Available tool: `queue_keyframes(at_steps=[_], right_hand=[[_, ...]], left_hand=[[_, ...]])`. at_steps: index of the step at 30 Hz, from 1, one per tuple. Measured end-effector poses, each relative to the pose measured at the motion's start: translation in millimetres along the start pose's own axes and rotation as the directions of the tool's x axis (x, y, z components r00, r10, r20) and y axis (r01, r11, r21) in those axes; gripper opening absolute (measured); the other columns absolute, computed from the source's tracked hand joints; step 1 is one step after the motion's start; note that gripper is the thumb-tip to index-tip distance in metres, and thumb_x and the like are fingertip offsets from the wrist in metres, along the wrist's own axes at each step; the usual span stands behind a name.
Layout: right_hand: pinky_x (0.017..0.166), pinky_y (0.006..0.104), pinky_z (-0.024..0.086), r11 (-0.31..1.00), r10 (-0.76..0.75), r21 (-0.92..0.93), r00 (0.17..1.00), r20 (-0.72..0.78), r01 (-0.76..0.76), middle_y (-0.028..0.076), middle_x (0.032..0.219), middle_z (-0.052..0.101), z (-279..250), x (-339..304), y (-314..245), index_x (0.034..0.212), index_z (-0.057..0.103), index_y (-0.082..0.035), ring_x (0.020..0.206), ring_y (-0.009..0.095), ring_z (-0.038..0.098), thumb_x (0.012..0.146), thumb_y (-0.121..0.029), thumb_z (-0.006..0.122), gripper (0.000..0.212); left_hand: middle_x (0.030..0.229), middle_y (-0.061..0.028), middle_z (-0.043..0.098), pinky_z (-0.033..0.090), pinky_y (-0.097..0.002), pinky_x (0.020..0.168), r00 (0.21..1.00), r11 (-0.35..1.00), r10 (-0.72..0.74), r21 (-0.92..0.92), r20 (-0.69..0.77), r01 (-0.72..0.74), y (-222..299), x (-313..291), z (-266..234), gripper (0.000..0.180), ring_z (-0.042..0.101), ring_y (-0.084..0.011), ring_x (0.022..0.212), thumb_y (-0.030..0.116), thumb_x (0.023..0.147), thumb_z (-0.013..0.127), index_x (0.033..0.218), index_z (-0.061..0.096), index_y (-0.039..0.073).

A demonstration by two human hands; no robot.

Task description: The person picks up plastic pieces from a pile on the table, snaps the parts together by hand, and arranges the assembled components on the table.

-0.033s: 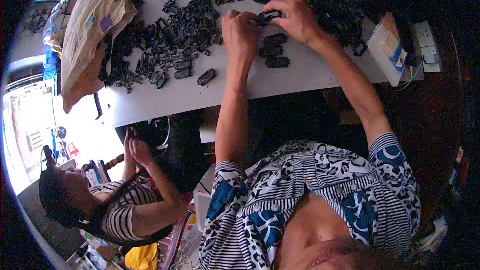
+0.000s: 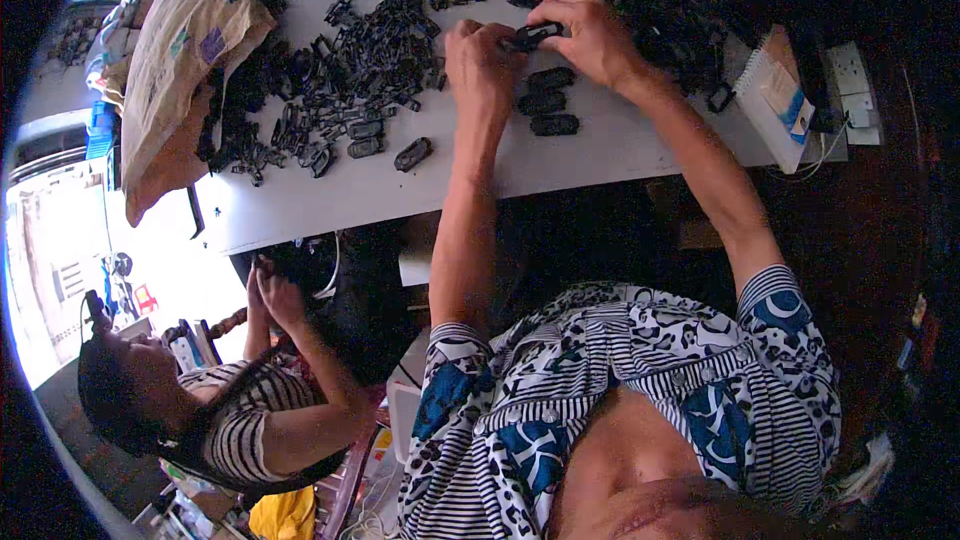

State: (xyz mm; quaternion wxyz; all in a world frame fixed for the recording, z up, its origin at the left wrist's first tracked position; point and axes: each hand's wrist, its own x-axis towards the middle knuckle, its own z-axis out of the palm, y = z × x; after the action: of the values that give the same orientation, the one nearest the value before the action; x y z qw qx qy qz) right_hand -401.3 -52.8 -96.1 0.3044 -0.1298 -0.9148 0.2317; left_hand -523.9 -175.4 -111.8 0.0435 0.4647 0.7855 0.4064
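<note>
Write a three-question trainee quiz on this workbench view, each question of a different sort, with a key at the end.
1. True or false: the left hand and the right hand both grip one small black plastic part.
2. Multiple choice: the three black parts in a stack lie (A) on the brown paper sack, (B) on the white table just below the hands, (C) on the notepad.
3. Fill in: the big heap of black parts lies to the person's ____ of the hands.

Key: 1 true. 2 B. 3 left.
</note>
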Motion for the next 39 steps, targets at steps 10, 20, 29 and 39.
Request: queue_keyframes(at_steps=[10, 20, 29, 39], right_hand=[[0.076, 0.0352, 0.048, 1.0, -0.026, -0.005, 0.984, 0.177, 0.028, 0.01, 0.088, 0.055, -1.2, 6.8, 1.6, 0.093, 0.065, -0.002, 0.089, 0.028, 0.059, 0.063, 0.005, 0.071, 0.031], [0.075, 0.0398, 0.046, 0.984, -0.168, -0.017, 0.946, 0.278, 0.179, 0.013, 0.088, 0.052, -14.1, 7.1, -12.0, 0.089, 0.059, 0.002, 0.088, 0.031, 0.057, 0.07, 0.0, 0.067, 0.02], [0.077, 0.0382, 0.049, 0.798, -0.03, -0.597, 0.995, 0.097, 0.082, 0.009, 0.088, 0.056, -32.0, 23.1, 14.7, 0.088, 0.061, -0.006, 0.093, 0.027, 0.056, 0.068, 0.0, 0.063, 0.02], [0.081, 0.0375, 0.047, 0.912, -0.018, -0.408, 0.998, 0.067, 0.044, 0.008, 0.088, 0.058, -33.2, 19.6, 11.6, 0.1, 0.062, -0.004, 0.09, 0.025, 0.057, 0.072, -0.004, 0.067, 0.028]], left_hand=[[0.092, -0.012, 0.058, 0.044, -0.0402, 0.081, 0.999, 0.999, 0.032, -0.004, 0.012, -0.032, 2.1, 2.6, 2.4, 0.032, 0.053, -0.0317, 0.092, 0.004, 0.055, 0.078, 0.086, 0.071, 0.007], [0.09, -0.0137, 0.059, 0.045, -0.0406, 0.079, 0.987, 0.983, 0.156, 0.087, 0.049, -0.16, -7.5, 2.2, -4.9, 0.033, 0.054, -0.0331, 0.09, 0.001, 0.055, 0.078, 0.087, 0.071, 0.007], [0.099, -0.0171, 0.055, 0.046, -0.0423, 0.077, 0.929, 0.901, 0.317, 0.367, -0.189, -0.233, 12.0, 41.3, -8.9, 0.024, 0.052, -0.0359, 0.091, -0.006, 0.067, 0.058, 0.089, 0.067, 0.001], [0.084, -0.0172, 0.062, 0.045, -0.0422, 0.079, 0.925, 0.91, 0.312, 0.348, -0.216, -0.226, -2.5, 46.6, 0.6, 0.014, 0.056, -0.0347, 0.085, 0.001, 0.073, 0.056, 0.084, 0.066, 0.002]])
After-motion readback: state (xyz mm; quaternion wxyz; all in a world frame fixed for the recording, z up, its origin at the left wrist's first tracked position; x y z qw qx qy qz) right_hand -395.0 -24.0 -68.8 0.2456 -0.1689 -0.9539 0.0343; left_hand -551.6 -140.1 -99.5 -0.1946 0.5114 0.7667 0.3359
